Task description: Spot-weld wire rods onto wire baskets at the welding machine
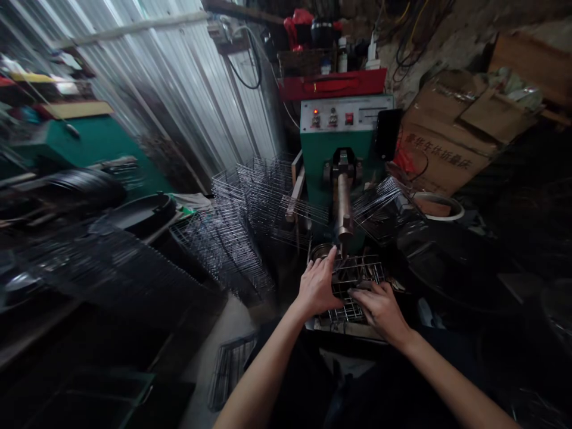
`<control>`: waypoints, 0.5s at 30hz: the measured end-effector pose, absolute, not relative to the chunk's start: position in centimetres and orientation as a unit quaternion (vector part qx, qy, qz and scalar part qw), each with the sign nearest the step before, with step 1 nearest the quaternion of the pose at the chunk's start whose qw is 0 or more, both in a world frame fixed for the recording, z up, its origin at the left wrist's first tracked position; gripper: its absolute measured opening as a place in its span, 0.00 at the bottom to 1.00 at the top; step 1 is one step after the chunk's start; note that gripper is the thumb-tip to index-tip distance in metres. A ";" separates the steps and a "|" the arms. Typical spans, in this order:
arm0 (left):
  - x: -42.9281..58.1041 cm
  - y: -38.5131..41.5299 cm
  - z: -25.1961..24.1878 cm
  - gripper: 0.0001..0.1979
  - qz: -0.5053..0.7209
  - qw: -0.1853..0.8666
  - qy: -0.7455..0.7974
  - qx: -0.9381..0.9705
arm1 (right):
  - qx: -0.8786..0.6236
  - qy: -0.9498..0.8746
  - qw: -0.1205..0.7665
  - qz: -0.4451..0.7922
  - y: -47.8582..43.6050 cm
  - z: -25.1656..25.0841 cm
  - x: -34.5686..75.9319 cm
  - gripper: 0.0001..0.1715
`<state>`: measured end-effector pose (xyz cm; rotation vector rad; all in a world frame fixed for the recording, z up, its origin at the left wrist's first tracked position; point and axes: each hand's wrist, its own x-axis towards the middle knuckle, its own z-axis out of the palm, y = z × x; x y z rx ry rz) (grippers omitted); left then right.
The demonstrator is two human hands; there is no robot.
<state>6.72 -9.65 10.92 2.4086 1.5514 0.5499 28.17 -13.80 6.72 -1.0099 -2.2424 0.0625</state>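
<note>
- Left hand (317,285): its fingers are extended and slightly parted, pointing up beside the near wire rack (355,291); whether they grip the wires, I cannot tell;
- Right hand (379,311): its fingers (364,291) curl down over the wires of that rack, seeming to grip it;
- The wire rack lies flat between both hands, on a pale work surface (346,331), just below the machine's steel ram (343,202);
- A round metal dish (319,251) sits just beyond the left hand;
- A flat wire grid (230,370) leans low on the floor, left of the person's left arm;
- A tall stack of wire racks (243,223) rises beyond the hands, with more wire frames (378,199) right of the ram;
- A white basin (440,207) sits right of those frames;
- Behind is a green press (335,158) with a control panel (345,113), under a red case (333,84);
- A printed cardboard box (447,140) stands to its right; a second green machine (89,143) stands far left, against a corrugated metal wall (179,89).
</note>
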 end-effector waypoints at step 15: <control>6.6 -7.3 11.7 0.68 0.202 0.132 0.525 0.816 | -0.431 -0.856 0.284 0.036 -11.8 8.1 27.6 0.15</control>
